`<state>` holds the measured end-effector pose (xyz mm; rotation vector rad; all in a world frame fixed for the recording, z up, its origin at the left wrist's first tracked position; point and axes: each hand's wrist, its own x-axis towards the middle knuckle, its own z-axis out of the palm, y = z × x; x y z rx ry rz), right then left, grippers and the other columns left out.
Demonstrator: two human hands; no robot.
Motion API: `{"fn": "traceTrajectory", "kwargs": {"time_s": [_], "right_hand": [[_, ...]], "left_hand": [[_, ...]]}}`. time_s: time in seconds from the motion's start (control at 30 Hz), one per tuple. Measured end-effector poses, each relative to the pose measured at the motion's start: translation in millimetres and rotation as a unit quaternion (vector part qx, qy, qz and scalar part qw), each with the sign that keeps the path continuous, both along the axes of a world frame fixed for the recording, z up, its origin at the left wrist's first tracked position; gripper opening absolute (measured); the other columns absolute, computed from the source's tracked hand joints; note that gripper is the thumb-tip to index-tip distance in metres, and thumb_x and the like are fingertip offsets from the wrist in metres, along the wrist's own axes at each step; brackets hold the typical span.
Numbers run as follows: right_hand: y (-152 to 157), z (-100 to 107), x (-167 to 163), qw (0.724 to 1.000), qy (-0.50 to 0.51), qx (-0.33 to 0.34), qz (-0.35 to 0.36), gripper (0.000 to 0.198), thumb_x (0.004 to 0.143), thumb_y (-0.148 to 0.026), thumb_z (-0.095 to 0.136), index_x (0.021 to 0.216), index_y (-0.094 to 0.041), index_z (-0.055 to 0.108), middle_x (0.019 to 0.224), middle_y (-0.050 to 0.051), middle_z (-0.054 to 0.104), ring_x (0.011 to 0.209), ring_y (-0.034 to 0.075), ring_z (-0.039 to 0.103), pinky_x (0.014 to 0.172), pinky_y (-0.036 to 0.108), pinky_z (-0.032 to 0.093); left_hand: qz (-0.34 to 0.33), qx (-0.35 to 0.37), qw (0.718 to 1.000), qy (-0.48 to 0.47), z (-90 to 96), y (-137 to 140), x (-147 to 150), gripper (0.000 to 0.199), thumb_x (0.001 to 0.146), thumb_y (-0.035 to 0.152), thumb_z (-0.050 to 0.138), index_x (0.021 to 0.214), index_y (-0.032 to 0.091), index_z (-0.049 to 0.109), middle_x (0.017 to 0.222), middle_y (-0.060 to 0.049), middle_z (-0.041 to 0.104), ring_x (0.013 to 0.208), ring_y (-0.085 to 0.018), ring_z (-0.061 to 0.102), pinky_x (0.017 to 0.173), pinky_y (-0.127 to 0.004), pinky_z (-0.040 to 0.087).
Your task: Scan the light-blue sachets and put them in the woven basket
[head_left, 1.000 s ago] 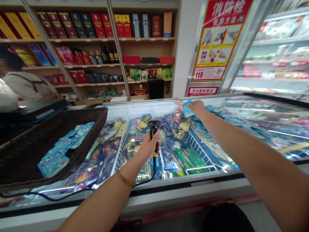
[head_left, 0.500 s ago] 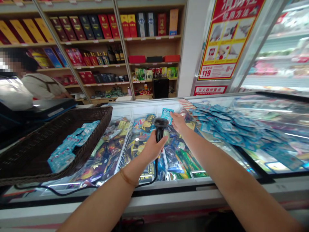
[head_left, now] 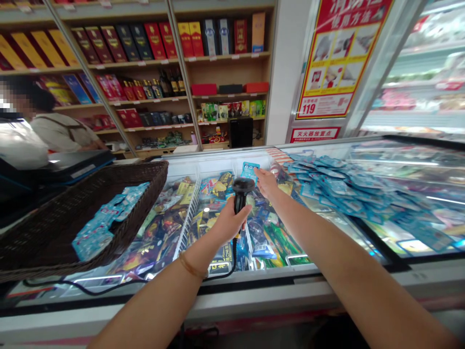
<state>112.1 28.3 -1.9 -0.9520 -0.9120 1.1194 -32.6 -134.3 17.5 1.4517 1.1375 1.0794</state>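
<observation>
My left hand (head_left: 234, 218) is wrapped round the handle of a black barcode scanner (head_left: 242, 186), whose head points away from me. Just beyond the scanner head, my right hand (head_left: 266, 182) pinches a small light-blue packet (head_left: 250, 169) by its right edge. Both hands are over the glass top of a chest freezer (head_left: 232, 283). To the right lies a big spread pile of similar blue packets (head_left: 348, 186). A few more blue packets (head_left: 105, 220) rest in a dark brown wicker basket (head_left: 160, 179) on the left.
A black cable (head_left: 90, 291) runs from the scanner along the freezer's front edge, under the basket. Beneath the glass are wire dividers (head_left: 189, 213) and bagged frozen goods. A person (head_left: 67, 128) is at the far left. Shelves (head_left: 225, 58) with boxes and bottles stand behind.
Hardly anything differs. The view has shifted slightly, while both hands keep their hold on the scanner and the blue packet in nearly the same place.
</observation>
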Motion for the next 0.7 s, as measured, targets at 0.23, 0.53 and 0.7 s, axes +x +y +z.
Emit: {"fn": "traceTrajectory", "kwargs": {"time_s": [0.23,0.53,0.7], "right_hand": [[-3.8,-0.9,0.2,0.999,0.032,0.004,0.031,0.032,0.07,-0.046,0.081,0.075,-0.02,0.063,0.049,-0.006,0.053,0.053,0.013,0.054,0.052,0.024,0.044],[-3.9,1.3,0.4,0.998,0.056,0.0,0.037,0.033,0.071,-0.043,0.081,0.072,-0.021,0.057,0.049,-0.005,0.051,0.061,0.017,0.062,0.062,0.029,0.052],[-3.6,2.4,1.1,0.997,0.066,-0.011,0.022,0.027,0.074,-0.037,0.08,0.072,-0.02,0.06,0.047,-0.005,0.05,0.06,0.018,0.063,0.061,0.03,0.053]], "left_hand": [[0.003,-0.022,0.999,-0.025,0.3,-1.6,1.4,0.038,0.079,0.046,0.074,0.089,0.023,0.045,0.05,0.009,0.051,0.039,-0.011,0.047,0.046,-0.024,0.035],[-0.042,-0.007,0.999,0.001,6.2,-8.6,0.2,0.035,0.082,0.048,0.069,0.087,0.024,0.044,0.05,0.008,0.049,0.042,-0.012,0.046,0.049,-0.026,0.037],[-0.06,0.002,0.998,0.019,-0.6,-4.8,-3.4,0.037,0.084,0.053,0.066,0.087,0.024,0.044,0.05,0.007,0.05,0.042,-0.011,0.045,0.048,-0.025,0.035]]}}
